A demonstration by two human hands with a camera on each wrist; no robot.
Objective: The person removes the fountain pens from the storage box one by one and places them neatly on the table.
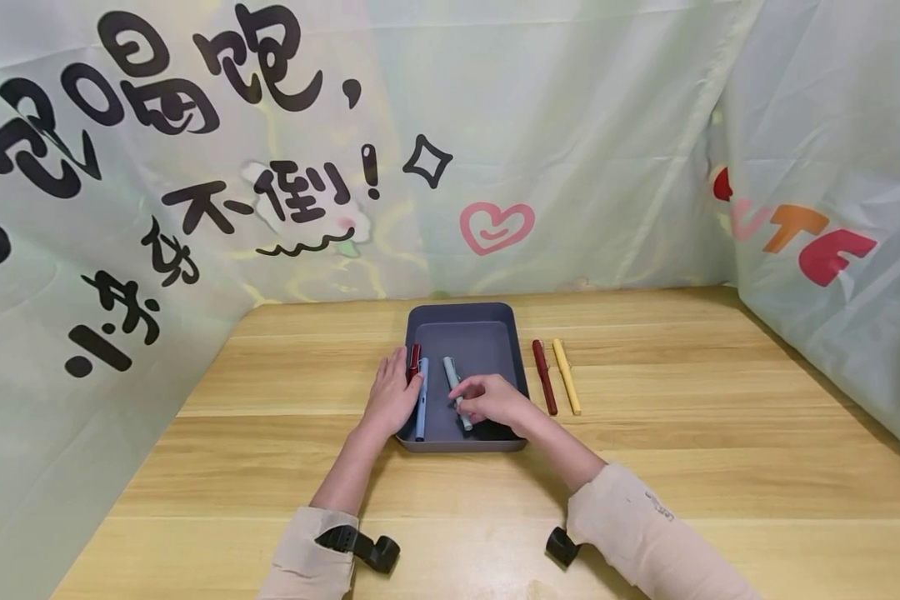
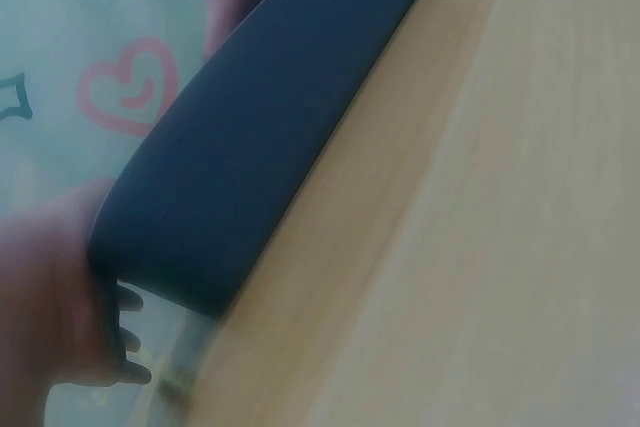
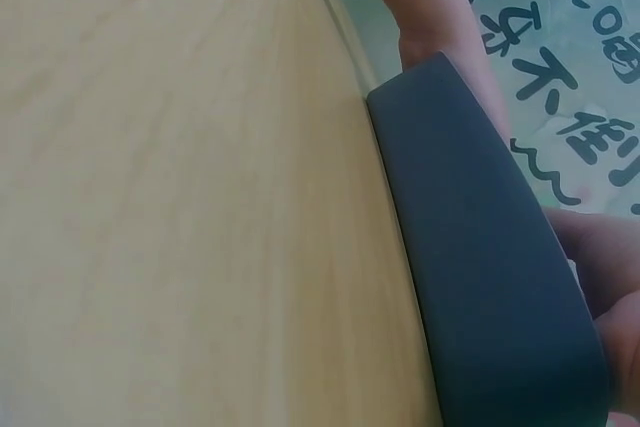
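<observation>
- Left hand [image 1: 393, 396]: flat against tray [image 1: 465, 321] rim at 9 o'clock, fingers straight, bracing it beside blue pen [image 1: 422, 410].
- Right hand [image 1: 491, 400]: pinching pale green pen [image 1: 452, 377] inside tray, low for placing.
- Red pen [image 1: 544, 377], yellow pen [image 1: 566, 375]: on desk [image 1: 720, 433], 3 o'clock of tray.

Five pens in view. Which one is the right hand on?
The pale grey-green pen in the middle of the dark grey tray; the right hand pinches it. The others lie at the tray's left edge or outside it.

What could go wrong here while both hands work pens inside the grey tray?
The left hand rests on the tray edge over the blue pen and a red pen; pressing could tip or slide the tray. The right hand pinches the pale green pen lightly; it might slip.
</observation>
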